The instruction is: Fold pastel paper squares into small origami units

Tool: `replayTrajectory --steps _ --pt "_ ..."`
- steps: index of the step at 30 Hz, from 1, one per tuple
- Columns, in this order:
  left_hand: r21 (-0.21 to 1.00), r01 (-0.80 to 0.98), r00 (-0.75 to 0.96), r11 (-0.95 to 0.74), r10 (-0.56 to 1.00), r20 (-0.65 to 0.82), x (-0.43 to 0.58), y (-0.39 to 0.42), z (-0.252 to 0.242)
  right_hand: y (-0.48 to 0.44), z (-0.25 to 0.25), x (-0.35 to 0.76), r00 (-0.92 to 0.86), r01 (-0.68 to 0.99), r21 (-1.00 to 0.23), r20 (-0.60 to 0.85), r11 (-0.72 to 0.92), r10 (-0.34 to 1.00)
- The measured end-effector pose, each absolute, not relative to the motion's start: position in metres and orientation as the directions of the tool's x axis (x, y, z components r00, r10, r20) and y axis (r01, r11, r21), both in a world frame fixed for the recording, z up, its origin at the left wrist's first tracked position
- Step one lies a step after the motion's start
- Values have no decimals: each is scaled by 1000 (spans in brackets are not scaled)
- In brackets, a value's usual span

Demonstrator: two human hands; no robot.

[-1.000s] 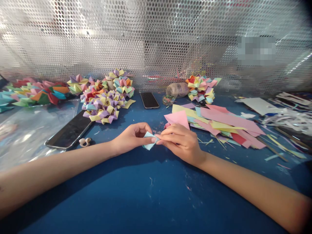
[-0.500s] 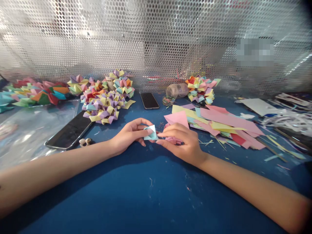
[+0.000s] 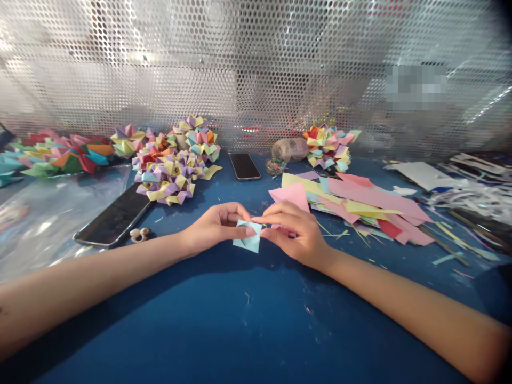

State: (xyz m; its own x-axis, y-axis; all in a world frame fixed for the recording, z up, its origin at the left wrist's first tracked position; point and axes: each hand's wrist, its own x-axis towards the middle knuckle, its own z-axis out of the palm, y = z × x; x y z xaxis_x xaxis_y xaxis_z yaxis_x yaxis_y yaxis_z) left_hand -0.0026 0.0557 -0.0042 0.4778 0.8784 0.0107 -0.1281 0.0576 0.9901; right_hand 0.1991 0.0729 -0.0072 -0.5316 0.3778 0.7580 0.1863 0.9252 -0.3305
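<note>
A small light blue folded paper [image 3: 247,244] is held in front of me, above the middle of the blue table. My left hand [image 3: 214,226] pinches it from the left, with the thumb lying across its face and the fingers behind. At its upper right corner, the thumb and index finger of my right hand [image 3: 298,232] close on the edge. Just behind my right hand lies a pink paper sheet [image 3: 294,194], and some folded pink paper is partly hidden under that hand.
Colored paper strips [image 3: 368,200] lie to the right. Origami clusters [image 3: 172,173] stand back left, another cluster [image 3: 330,146] back right. A large phone [image 3: 116,216] and a smaller phone [image 3: 245,166] rest on the table [image 3: 240,320]. A perforated metal panel [image 3: 260,69] rises behind.
The light blue paper has been lowered toward me and turned, showing a wider face. My right fingers have moved to its upper right corner.
</note>
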Motion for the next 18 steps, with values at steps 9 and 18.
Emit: replayTrajectory --steps 9,18 --pt "997 -64 469 49 883 -14 -3 55 -5 73 -6 200 -527 191 -258 787 947 321" --pt "1000 -17 488 5 873 4 -2 54 -4 72 -7 200 -525 174 -276 786 945 326"
